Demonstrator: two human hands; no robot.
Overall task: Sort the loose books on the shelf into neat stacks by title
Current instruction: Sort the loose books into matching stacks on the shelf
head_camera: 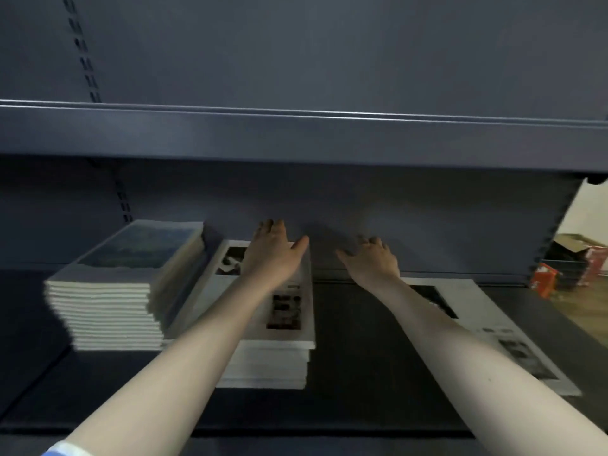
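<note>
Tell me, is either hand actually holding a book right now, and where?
Neither grips one. The left hand lies over the far end of the middle stack, fingers spread; the right hand hovers open near the shelf's back wall, beyond the single book.

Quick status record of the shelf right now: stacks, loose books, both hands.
tall stack: blue-covered books, shelf left
middle stack: white books with black photo covers, beside the tall stack
loose book: white photo-cover book, lying flat at right
left hand: open, over the middle stack's far end
right hand: open, holding nothing
shelf: dark metal shelf
</note>
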